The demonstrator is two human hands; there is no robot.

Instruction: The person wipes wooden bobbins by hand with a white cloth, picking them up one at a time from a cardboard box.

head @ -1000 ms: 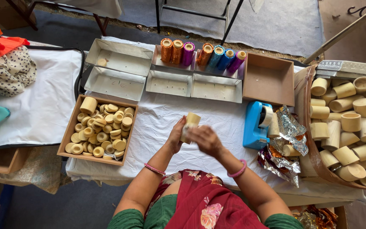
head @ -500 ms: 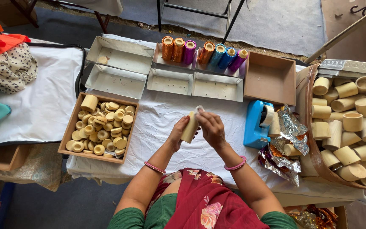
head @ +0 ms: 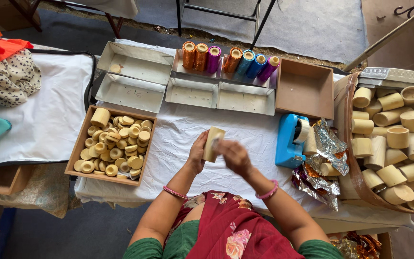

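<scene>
Far left: folded cloths on a white sheet, well apart from the work. Next, a brown tray full of small cream rings, with one taller tube at its back corner.

Behind it stand open white boxes, then a row of coloured thread spools set upright.

Centre: the left hand grips a cream tube, held just above the table cloth in front of the person. The right hand is closed against the tube's right side, fingers curled; it is motion-blurred, so whether it pinches tape or the tube itself cannot be told.

Right: an empty brown box, a blue tape dispenser, crumpled foil, then a basket heaped with cream tubes.

Risks, as judged: the tube is held in the air, so a loosened grip would drop it onto the cloth, and it could roll off the near edge. The foil lies close to the right elbow and could be swept off.
</scene>
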